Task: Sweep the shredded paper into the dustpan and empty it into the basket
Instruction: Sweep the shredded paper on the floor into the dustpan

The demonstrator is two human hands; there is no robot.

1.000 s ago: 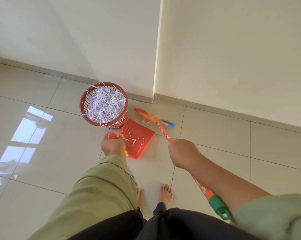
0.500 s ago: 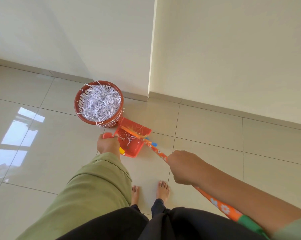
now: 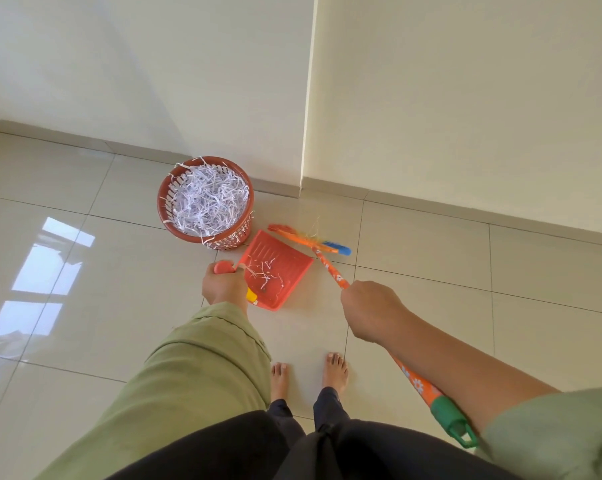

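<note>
On tiled floor (image 3: pixel 431 306) by wall corner: one basket (image 3: pixel 205 199) full of shredded paper (image 3: pixel 207 200). One dustpan (image 3: pixel 275 271) beside it, few shreds inside, handle gripped by left hand (image 3: pixel 225 284). One broom (image 3: pixel 327 258), right hand (image 3: pixel 370 308) curled round stick, head just beyond dustpan mouth. Two bare feet below.

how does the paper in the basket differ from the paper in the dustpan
The basket is heaped to its rim with shredded paper, while the dustpan holds only a few loose strips. The basket stands upright on the floor; the dustpan is held by the left hand. Both are reddish plastic.
</note>
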